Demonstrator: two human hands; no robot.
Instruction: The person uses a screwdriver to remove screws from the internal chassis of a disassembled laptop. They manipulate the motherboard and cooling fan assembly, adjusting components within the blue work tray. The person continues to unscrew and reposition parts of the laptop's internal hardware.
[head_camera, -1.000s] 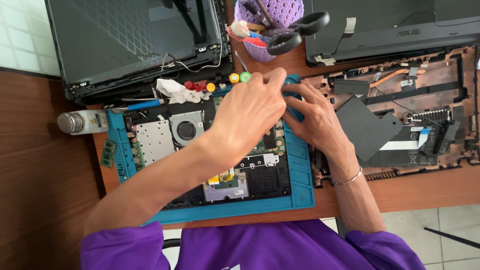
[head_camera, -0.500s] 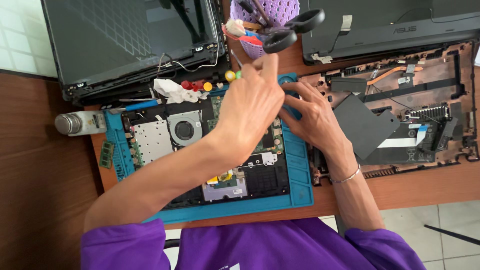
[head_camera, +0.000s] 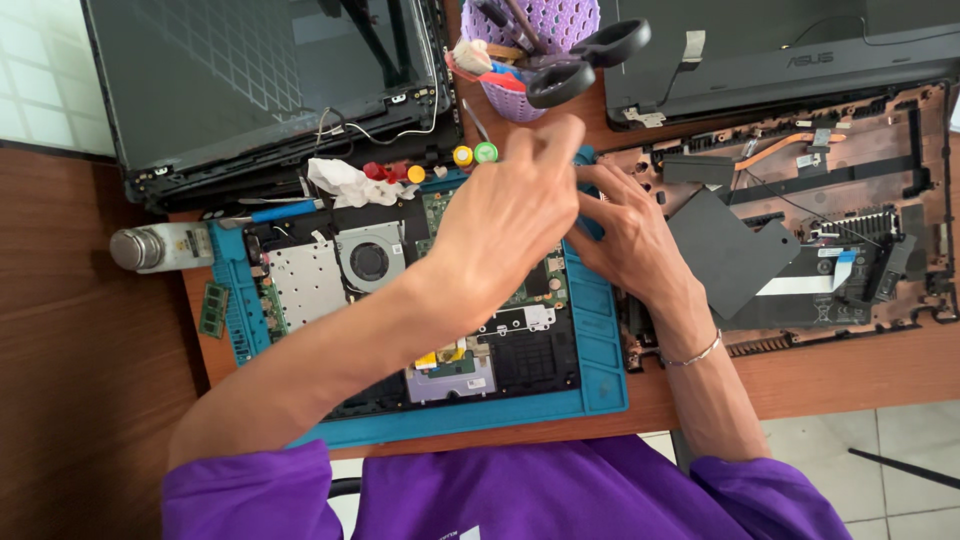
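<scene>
Brown wooden table (head_camera: 90, 400), blue repair mat (head_camera: 600, 380) on it. On the mat, opened laptop base (head_camera: 330, 280), boards and fan bare. Left hand (head_camera: 510, 215) raised over its upper right part, fingers pinched together; on what, cannot tell. Right hand (head_camera: 625, 235) pressed flat at 3 o'clock, just beside. Farther, at 12 o'clock, purple basket (head_camera: 545, 55) with scissors (head_camera: 580, 60). Disassembly well advanced, judging so; reassembly left.

We couldn't see the top right of the opened laptop base (head_camera: 440, 300), since the left hand (head_camera: 510, 215) covered it. Its fingertips were blurred, so any hold was unclear. The lavender basket (head_camera: 535, 60) and laptop screen (head_camera: 260, 80) ran off the top edge.
</scene>
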